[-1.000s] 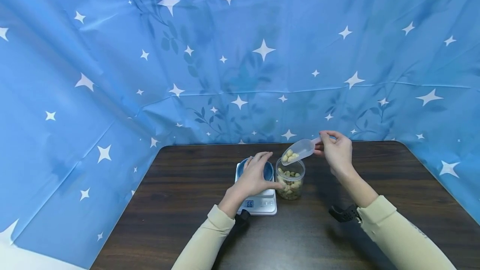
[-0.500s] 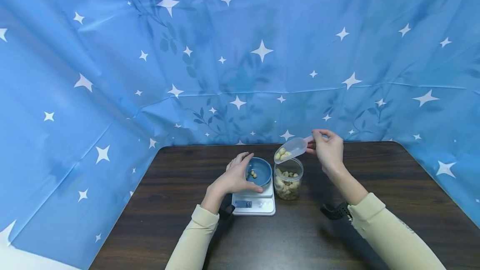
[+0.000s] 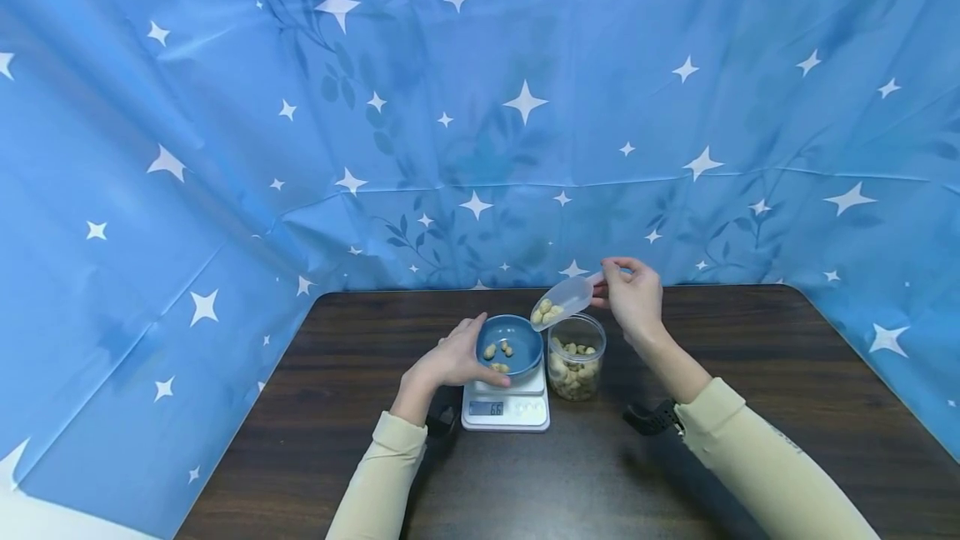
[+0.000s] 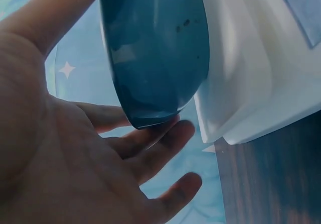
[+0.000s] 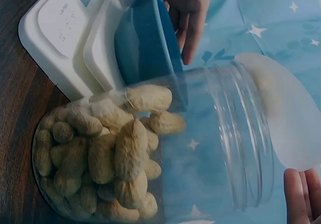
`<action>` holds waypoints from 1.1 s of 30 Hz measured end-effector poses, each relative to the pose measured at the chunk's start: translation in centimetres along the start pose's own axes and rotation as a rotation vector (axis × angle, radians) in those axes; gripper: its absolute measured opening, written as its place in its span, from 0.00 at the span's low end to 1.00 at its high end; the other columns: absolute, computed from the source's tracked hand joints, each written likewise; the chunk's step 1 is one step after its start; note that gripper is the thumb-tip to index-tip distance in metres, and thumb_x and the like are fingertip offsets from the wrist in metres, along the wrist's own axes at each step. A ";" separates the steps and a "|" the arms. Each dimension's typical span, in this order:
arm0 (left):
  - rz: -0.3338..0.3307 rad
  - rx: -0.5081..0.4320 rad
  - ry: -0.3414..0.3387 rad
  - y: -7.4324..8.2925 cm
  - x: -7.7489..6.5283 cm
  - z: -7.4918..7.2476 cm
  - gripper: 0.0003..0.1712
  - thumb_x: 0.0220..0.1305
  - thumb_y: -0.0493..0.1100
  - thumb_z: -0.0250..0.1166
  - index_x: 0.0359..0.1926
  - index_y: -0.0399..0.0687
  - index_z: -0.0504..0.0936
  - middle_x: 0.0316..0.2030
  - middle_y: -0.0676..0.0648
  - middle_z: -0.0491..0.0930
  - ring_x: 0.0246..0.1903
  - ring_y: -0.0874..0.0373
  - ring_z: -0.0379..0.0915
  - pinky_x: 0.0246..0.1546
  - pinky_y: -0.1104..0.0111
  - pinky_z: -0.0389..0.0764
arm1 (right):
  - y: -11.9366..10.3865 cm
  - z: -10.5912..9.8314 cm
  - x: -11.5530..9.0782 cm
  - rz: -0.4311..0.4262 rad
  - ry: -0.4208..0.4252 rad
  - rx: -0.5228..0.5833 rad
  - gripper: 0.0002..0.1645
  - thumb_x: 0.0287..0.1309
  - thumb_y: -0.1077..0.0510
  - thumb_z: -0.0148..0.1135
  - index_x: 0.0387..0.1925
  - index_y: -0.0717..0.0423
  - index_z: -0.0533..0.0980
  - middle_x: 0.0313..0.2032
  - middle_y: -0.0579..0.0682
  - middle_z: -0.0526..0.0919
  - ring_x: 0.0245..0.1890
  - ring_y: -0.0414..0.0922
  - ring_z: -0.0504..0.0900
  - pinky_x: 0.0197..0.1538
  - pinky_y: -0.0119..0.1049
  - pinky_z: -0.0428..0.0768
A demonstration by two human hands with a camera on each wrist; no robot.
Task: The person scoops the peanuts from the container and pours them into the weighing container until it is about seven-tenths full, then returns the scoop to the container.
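A blue bowl (image 3: 527, 347) sits on a white digital scale (image 3: 521, 417), with several peanuts in its bottom. My left hand (image 3: 447, 358) holds the bowl's left side, thumb at the near rim and fingers round the far side; the left wrist view shows fingertips under the bowl (image 4: 155, 58). My right hand (image 3: 636, 297) pinches the handle of a clear plastic scoop (image 3: 572, 297). Several peanuts (image 3: 547, 312) lie at its lip, which tilts down toward the bowl's right rim. Below the scoop stands a lidless clear jar (image 5: 200, 143) partly filled with peanuts.
The scale's display (image 3: 487, 409) appears to read 6.6. Jar and scale stand close together near the far edge of the dark wooden table (image 3: 570, 482). A blue star-patterned cloth (image 3: 480, 148) hangs behind the table.
The scoop and my right hand have moved left from above the jar toward the bowl. My left hand has shifted left, uncovering the bowl, and more peanuts show in it.
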State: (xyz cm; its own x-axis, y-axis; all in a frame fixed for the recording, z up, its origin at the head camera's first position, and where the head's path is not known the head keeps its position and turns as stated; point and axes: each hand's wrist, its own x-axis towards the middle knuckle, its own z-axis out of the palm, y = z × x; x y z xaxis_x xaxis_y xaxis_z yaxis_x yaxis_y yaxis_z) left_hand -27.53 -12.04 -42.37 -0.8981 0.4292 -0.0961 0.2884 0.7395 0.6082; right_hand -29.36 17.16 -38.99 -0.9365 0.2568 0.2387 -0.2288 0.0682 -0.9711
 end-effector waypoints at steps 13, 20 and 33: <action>-0.004 -0.046 -0.011 -0.2 0.0 0.1 0.69 0.49 0.61 0.82 0.80 0.37 0.53 0.72 0.36 0.61 0.67 0.42 0.63 0.67 0.40 0.61 | 0.3 1.9 -0.6 -0.106 -0.016 -0.145 0.21 0.78 0.54 0.53 0.56 0.68 0.76 0.34 0.65 0.87 0.25 0.40 0.86 0.30 0.35 0.86; 0.009 -0.025 0.002 -0.1 0.0 0.0 0.69 0.49 0.61 0.82 0.80 0.36 0.53 0.74 0.35 0.59 0.70 0.42 0.60 0.68 0.39 0.59 | 0.1 2.3 -0.9 -0.229 -0.046 -0.224 0.18 0.78 0.54 0.54 0.53 0.66 0.78 0.29 0.60 0.87 0.26 0.47 0.87 0.28 0.36 0.85; 0.011 -0.010 0.004 0.0 0.0 0.1 0.69 0.49 0.61 0.82 0.80 0.36 0.53 0.74 0.35 0.60 0.70 0.41 0.61 0.68 0.35 0.55 | -1.0 1.6 -1.2 -0.326 -0.056 -0.253 0.17 0.78 0.53 0.54 0.53 0.64 0.78 0.29 0.57 0.88 0.29 0.51 0.88 0.31 0.36 0.86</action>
State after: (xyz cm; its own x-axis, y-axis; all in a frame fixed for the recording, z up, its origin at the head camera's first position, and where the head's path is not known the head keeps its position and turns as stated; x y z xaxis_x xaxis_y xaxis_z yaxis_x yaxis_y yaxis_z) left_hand -27.54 -12.01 -42.48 -0.8960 0.4355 -0.0862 0.2952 0.7295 0.6170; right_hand -28.42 15.28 -38.29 -0.8404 0.1306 0.5260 -0.4498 0.3734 -0.8113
